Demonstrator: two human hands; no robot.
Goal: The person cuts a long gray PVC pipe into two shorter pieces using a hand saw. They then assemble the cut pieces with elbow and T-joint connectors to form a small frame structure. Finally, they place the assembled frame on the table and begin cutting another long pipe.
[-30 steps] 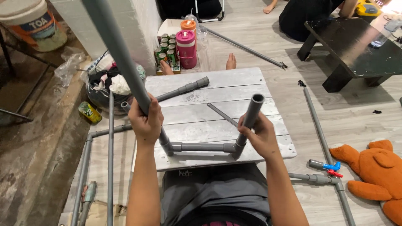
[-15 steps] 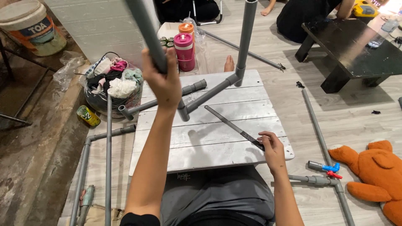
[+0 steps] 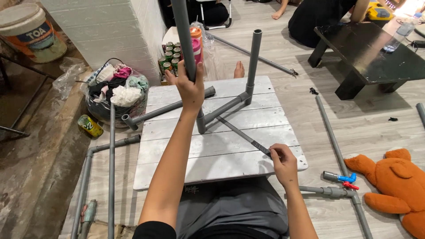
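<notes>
My left hand (image 3: 191, 90) grips a long grey plastic pipe (image 3: 183, 35) that stands upright on the white plank board (image 3: 177, 157). At its foot an elbow joins it to a short cross pipe and a second upright pipe (image 3: 253, 57). My right hand (image 3: 283, 161) rests at the board's near right edge, fingertips pinching the end of a thin dark saw blade (image 3: 242, 134) that lies flat on the board. Another grey pipe with an elbow (image 3: 164, 108) lies across the board's far left.
Grey pipes (image 3: 110, 177) lie on the floor at left and right (image 3: 336, 146). A bag of rags (image 3: 116, 95), cans (image 3: 170, 57), a paint bucket (image 3: 31, 31), an orange plush toy (image 3: 394, 186), a dark low table (image 3: 376, 53) and a seated person (image 3: 323, 13) surround me.
The pipe frame went from lying on the board to standing upright in my left hand. My right hand let go of the frame and took the saw blade's end.
</notes>
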